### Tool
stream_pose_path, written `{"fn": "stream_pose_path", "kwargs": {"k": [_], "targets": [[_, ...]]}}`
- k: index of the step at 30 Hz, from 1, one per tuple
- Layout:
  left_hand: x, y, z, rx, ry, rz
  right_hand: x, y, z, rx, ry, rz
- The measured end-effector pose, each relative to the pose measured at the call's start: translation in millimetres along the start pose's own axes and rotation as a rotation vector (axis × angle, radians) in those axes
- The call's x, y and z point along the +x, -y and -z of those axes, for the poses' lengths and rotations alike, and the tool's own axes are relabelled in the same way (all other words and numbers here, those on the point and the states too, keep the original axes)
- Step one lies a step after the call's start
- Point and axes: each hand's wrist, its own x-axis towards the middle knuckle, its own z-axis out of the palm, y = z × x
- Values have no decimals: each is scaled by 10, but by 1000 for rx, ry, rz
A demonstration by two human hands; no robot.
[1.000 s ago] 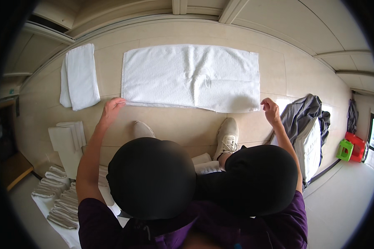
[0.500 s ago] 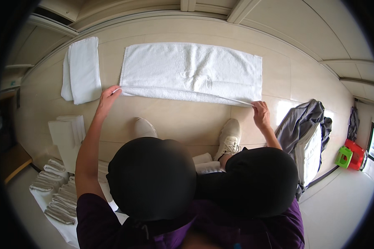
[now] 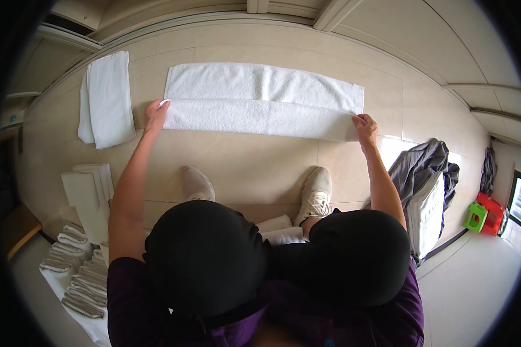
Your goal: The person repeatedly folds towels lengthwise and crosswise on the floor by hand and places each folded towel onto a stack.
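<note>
A white towel point(image 3: 260, 115) lies lengthwise across the tiled floor in front of my feet, its near edge turned up and laid partway over the far part. With the fingers pinched, my left hand point(image 3: 156, 114) holds the left corner of the turned-up edge. The right corner of that same edge is pinched in my right hand point(image 3: 364, 128). Between my hands the edge runs nearly straight, and slight creases show in the far strip of the towel.
A folded white towel point(image 3: 107, 101) lies left of my left hand. Stacked white bundles point(image 3: 87, 191) and rolled towels point(image 3: 84, 283) stand at the lower left. Grey cloth point(image 3: 419, 165) and a white package point(image 3: 427, 211) lie at the right, with green point(image 3: 475, 217) and red stools point(image 3: 492, 211) beyond.
Both hands have moved away from me, carrying the towel's near edge further over its far part. The folded strip is now wider, and the creases in the middle are mostly covered.
</note>
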Motion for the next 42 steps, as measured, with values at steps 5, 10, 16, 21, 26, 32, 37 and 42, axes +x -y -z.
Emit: {"fn": "stream_pose_path", "kwargs": {"k": [5,10,16,21,26,32,37,42], "targets": [[-10,-100,46,180,-45,46,63,75,16,-354,-79,18],[169,-341,129,370,-311,-183,412,77,119,-459,-272,181],[493,-1066,-159,327,-123,-673,615,981,-383,-571,-52,585],[632,-1342,-240,524,29,-519,633,1264,-415,-873,140,507],[360,-1259,43,300,4,-650,564,992,-18,-585,225,449],[-78,-1068,356,259,19,-803,365,795,16,-613,160,505],[-129,-929,437,253,-56,-788,291,965,101,-680,-252,893],[-363,-743,644,230,-11,-720,-224,919,382,-610,-192,1117]]}}
